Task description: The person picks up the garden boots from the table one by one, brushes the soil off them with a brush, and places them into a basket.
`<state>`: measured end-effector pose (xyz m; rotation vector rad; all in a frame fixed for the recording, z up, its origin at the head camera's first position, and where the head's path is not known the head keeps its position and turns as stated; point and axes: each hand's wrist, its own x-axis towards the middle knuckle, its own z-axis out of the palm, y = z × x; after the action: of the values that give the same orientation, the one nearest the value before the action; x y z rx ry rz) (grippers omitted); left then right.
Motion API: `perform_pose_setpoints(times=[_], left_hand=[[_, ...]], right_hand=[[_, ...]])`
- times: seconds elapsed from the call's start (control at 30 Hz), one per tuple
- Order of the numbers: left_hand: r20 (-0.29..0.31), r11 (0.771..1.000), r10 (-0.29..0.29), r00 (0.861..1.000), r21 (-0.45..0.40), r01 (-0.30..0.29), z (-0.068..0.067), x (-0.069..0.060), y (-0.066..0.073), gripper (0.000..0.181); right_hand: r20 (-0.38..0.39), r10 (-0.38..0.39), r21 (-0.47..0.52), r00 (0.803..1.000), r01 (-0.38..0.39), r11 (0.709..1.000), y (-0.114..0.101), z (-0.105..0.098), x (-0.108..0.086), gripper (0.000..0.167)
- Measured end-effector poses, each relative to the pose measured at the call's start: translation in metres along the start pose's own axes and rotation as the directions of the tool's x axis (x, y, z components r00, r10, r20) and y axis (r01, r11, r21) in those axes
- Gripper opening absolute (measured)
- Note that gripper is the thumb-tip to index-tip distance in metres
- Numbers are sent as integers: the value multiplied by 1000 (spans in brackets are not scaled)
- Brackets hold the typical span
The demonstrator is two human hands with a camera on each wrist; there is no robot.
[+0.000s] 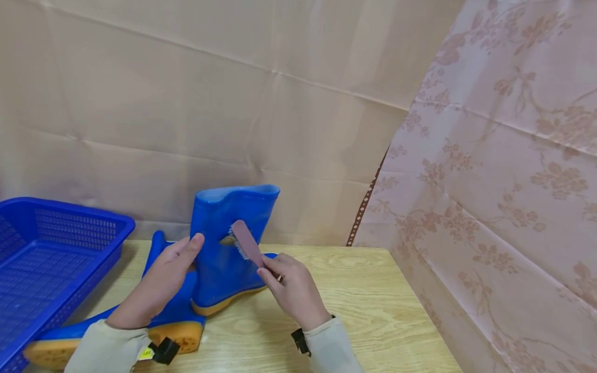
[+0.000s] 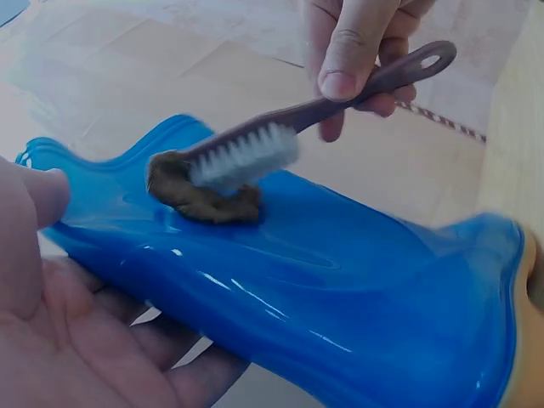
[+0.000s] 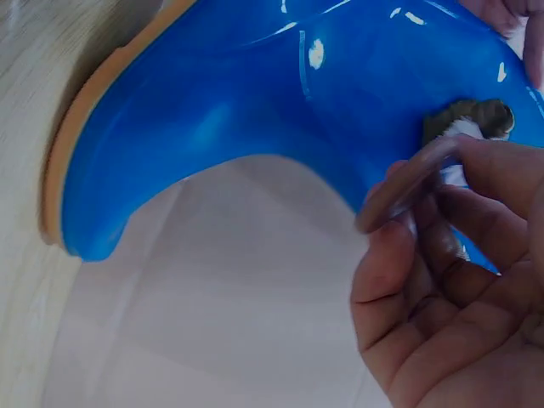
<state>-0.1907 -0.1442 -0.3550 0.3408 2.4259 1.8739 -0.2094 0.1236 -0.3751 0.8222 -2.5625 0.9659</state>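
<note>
Lying between basket and the boot left grip clamps is other footwear; right grip pinches brush.

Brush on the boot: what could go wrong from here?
The brush might spread the brown lump over the boot rather than lift it. Bits could drop onto the other boot, lying close by. The left hand holds the boot from one side, so hard scrubbing might twist it.
</note>
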Motion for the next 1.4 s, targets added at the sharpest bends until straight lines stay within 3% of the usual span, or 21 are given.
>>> perform_pose_setpoints(times=[0.2, 0.47, 0.8, 0.9, 1.0, 1.13, 1.4], left_hand=[[-28, 1000, -22, 999, 9, 22, -2, 1, -2, 77], [16, 997, -77, 997, 9, 76, 1, 1, 0, 80], [9, 1000, -10, 1000, 11, 10, 3, -1, -1, 73], [-7, 998, -12, 1000, 57, 12, 3, -1, -1, 73], [-41, 995, -13, 999, 95, 17, 3, -1, -1, 73], [-72, 996, -19, 997, 85, 25, 2, -1, -2, 73], [-70, 996, -20, 997, 86, 26, 3, -1, -3, 73]], right_hand=[[18, 31, -44, 999, -31, 999, 5, 5, 2, 31], [-60, -70, -60, 996, 66, 996, 1, 7, -1, 32], [-100, -152, -23, 983, 150, 988, -5, 4, -2, 37], [-81, -128, -21, 988, 127, 992, -6, 2, -2, 38], [-52, -60, -49, 997, 57, 997, -4, 0, -1, 39], [-12, 7, -83, 1000, -8, 996, 0, -1, 0, 38], [-12, -38, -57, 999, 38, 998, 1, 2, -1, 38]])
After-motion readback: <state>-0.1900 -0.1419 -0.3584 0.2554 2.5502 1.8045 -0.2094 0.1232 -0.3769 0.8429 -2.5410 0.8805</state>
